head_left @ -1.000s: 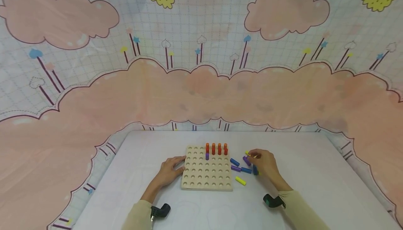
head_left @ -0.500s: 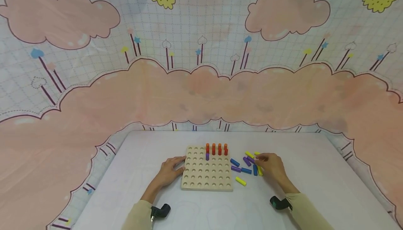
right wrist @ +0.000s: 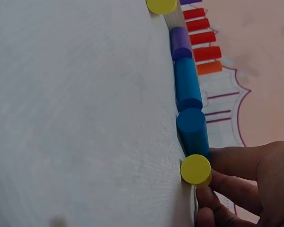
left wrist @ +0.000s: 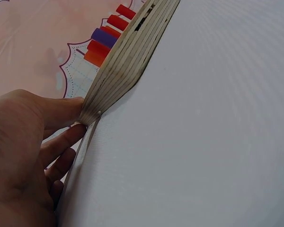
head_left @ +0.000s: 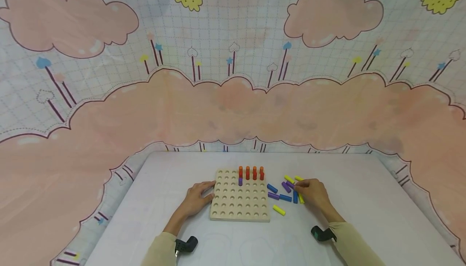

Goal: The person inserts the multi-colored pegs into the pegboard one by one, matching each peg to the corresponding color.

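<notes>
My left hand (head_left: 197, 198) rests its thumb and fingertips against the left edge of a wooden peg board (head_left: 222, 217). In the left wrist view, that thumb and index finger touch the board's corner. My right hand (head_left: 314, 194) is right of the board, its fingertips pinching the end of a purple peg (head_left: 290, 184). In the right wrist view, a yellow peg (right wrist: 196, 169) and a blue peg (right wrist: 191, 127) partly hide those fingers. Orange pegs (head_left: 240, 169) and red pegs (head_left: 248, 175) stand upright in the board's back rows, with one purple peg (head_left: 240, 181) in front.
Between board and right hand lie loose pegs: blue (head_left: 272, 188), purple (head_left: 274, 196) and yellow (head_left: 279, 210) among them. All are on a white table (head_left: 174, 164). A patterned cloth (head_left: 233, 112) hangs behind it. Each wrist bears a small black camera (head_left: 187, 244).
My right hand has moved a little right and down, uncovering yellow, blue and purple pegs, then stays nearly still. The left hand and the board have not moved.
</notes>
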{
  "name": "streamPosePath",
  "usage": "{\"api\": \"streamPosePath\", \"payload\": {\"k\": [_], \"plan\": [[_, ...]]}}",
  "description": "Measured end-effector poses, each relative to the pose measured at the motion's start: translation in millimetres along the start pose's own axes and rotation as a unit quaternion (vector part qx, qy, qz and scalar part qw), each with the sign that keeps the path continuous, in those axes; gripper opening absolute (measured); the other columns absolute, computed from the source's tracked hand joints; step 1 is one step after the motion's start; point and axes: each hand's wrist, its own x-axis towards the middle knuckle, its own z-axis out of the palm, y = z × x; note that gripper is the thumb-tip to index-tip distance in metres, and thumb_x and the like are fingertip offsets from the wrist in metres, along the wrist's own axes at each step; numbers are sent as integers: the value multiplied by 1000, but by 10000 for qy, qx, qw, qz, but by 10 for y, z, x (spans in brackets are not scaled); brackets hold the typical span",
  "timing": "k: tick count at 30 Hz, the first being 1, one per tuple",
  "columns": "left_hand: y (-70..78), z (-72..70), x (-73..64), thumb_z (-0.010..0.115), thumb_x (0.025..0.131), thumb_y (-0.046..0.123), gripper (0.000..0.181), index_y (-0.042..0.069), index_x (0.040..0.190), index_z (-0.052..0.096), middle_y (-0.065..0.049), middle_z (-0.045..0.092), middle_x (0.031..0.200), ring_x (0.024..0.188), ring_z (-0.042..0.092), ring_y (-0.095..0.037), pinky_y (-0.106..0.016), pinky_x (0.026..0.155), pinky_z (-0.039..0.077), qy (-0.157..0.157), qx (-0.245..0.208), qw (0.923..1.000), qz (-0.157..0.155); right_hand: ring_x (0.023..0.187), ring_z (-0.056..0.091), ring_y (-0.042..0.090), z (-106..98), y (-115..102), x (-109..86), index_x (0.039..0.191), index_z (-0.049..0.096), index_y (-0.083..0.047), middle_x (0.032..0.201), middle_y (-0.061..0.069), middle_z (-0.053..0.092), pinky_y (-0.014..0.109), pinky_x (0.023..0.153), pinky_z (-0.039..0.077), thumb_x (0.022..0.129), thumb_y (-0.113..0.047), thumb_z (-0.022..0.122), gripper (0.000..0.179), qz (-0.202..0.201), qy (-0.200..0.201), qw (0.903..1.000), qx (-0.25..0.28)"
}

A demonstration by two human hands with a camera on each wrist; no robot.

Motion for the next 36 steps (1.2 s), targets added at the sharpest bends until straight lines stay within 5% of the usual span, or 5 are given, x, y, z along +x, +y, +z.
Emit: {"api": "streamPosePath", "payload": {"k": [17, 28, 36], "plan": [[32, 14, -54, 65, 94, 20, 43, 15, 136, 59, -6, 58, 140, 135, 42, -32, -55, 113, 22, 23, 69, 10000, -44, 93, 63, 24, -61, 24, -57, 110, 70, -2, 106, 16, 71, 39, 82, 53, 93, -17, 65, 23, -185, 333, 9984, 425], [27, 35, -82, 65, 94, 20, 43, 17, 136, 59, -5, 58, 141, 135, 42, -32, -56, 112, 23, 57, 122, 9999, -68, 111, 63, 35, -72, -138, -112, 120, 67, -3, 118, 18, 68, 47, 96, 53, 97, -13, 59, 26, -391, 567, 9941, 836], [35, 47, -103, 65, 94, 19, 43, 16, 136, 59, -5, 58, 141, 135, 42, -32, -56, 113, 22, 83, 60, 9999, -39, 115, 63, 34, -45, -196, -96, 124, 66, -6, 125, 17, 65, 40, 91, 57, 99, -15, 57, 28, -499, 329, 9907, 1222]]}}
